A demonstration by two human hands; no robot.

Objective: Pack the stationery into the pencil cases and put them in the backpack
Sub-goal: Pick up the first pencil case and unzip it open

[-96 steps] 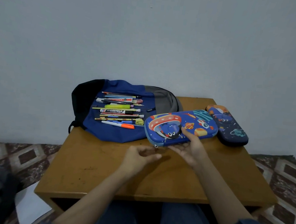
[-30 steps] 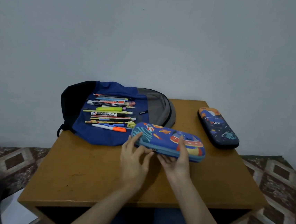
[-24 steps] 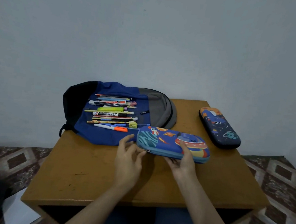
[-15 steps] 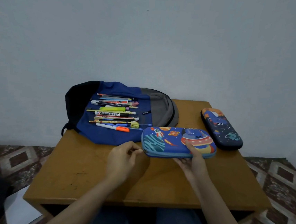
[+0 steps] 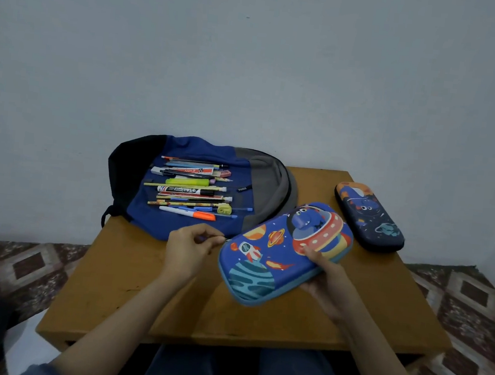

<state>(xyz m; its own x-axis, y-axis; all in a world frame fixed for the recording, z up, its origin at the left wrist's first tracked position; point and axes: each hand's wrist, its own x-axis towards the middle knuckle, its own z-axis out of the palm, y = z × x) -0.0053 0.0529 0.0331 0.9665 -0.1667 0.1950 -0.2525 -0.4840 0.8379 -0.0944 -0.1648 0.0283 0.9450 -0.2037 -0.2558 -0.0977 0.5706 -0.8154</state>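
Observation:
My right hand (image 5: pixel 320 280) grips the near edge of a blue space-print pencil case (image 5: pixel 276 250), tilted up off the wooden table (image 5: pixel 145 292). My left hand (image 5: pixel 189 248) pinches the zipper pull at the case's left corner. A blue, black and grey backpack (image 5: pixel 207 183) lies flat at the back left. On it rests a row of several pens, pencils and markers (image 5: pixel 191 191). A second, dark navy pencil case (image 5: pixel 368 218) lies closed at the back right.
The table stands against a plain wall. Patterned floor tiles (image 5: pixel 471 299) surround it. A dark object and a white sheet (image 5: pixel 22 344) lie on the floor at the lower left. My knees sit under the table's near edge.
The blue case has been turned end for end and tilted up toward me. My left hand has gone from touching its edge to pinching the zipper pull at its left corner.

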